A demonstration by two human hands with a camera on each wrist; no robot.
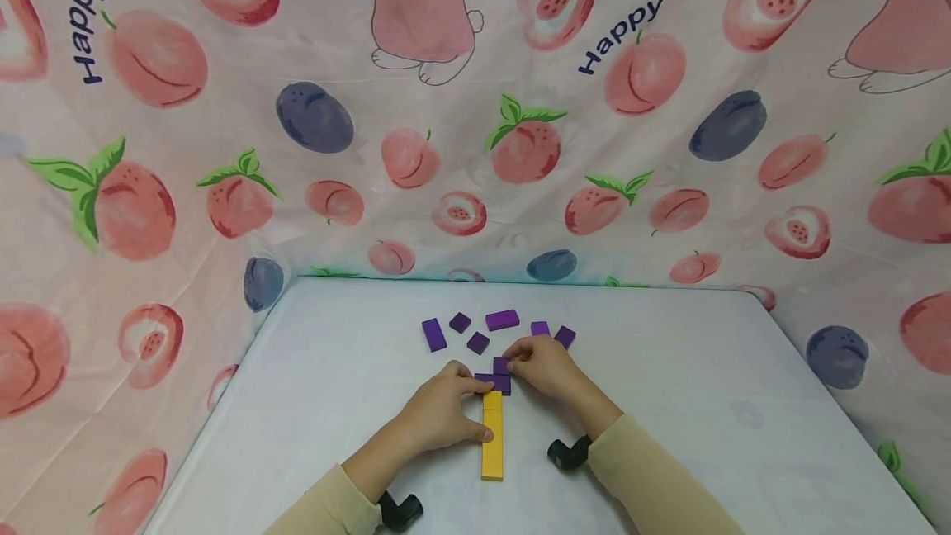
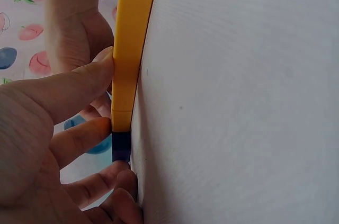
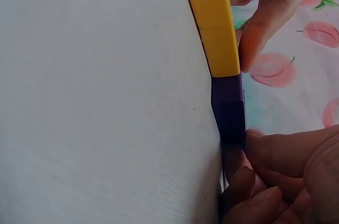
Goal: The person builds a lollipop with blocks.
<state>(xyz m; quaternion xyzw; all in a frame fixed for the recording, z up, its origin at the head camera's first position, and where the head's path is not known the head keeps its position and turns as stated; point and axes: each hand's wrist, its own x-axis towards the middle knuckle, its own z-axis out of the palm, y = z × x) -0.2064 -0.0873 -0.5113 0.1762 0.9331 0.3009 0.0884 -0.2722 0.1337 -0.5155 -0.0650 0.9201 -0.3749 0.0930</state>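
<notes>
A yellow strip (image 1: 493,452) of blocks lies on the white table, a seam near its far end. Across that end sits a purple rectangular block (image 1: 501,385), with a small purple block (image 1: 500,366) beyond it. My left hand (image 1: 434,411) rests its thumb on the side of the yellow strip, while its index finger touches near where yellow meets purple. With thumb and fingers, my right hand (image 1: 546,366) pinches the small purple block. In the right wrist view, the right thumb (image 3: 280,150) presses at the purple end, and the lower fingers are partly in shadow.
Loose purple pieces lie beyond the hands: a rectangular block (image 1: 434,334) at left, dark small blocks (image 1: 460,322), a long block (image 1: 502,319), and others by the right hand. Black wrist devices (image 1: 569,453) hang close to the tabletop. Behind rises a fruit-printed curtain (image 1: 475,147).
</notes>
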